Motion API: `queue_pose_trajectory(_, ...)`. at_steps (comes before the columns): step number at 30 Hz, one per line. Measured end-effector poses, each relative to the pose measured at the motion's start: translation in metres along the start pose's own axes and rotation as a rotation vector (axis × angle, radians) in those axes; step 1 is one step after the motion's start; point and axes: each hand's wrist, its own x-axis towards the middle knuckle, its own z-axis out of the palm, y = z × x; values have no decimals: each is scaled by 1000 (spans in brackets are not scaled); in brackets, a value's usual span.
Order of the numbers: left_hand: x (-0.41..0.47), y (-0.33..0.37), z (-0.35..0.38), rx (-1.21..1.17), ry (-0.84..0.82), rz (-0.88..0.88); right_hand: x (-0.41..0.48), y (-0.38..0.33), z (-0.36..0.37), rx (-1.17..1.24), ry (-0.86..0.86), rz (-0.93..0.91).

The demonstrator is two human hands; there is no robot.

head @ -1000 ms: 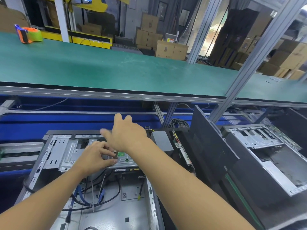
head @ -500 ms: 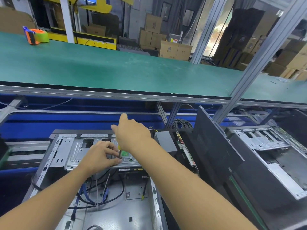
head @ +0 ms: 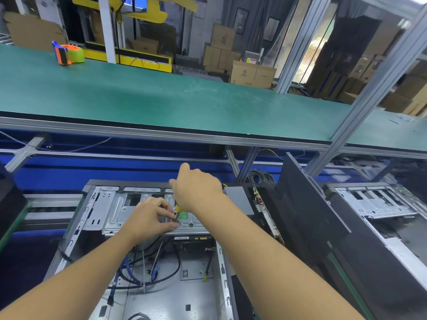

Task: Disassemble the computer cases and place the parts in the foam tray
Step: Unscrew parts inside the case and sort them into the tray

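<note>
Screwdriver (head: 177, 213) gripped by right hand (head: 198, 190), shaft pinched by left hand (head: 150, 218). Likely stiff, sharp-edged metal cage (head: 115, 213), best held by flat sides.

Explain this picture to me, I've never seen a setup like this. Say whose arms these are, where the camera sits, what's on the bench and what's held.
No machine here: the camera sits on a person's head, looking down at their own two arms. The right hand grips a screwdriver with a yellow handle, and the left hand appears to pinch its shaft near the tip, over the silver drive cage of an open computer case. Loose cables lie inside. A second opened case lies to the right. Behind is a green bench with a tape dispenser. No foam tray is in view.
</note>
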Motion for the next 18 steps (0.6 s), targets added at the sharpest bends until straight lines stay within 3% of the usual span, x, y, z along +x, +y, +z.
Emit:
queue_pose_trajectory(6, -2, 0, 0, -4, 6, -7, -2, 0, -8, 89, -173, -52)
queue_pose_trajectory(18, -1, 1, -1, -6, 4, -9, -3, 2, 0, 49, -26, -31)
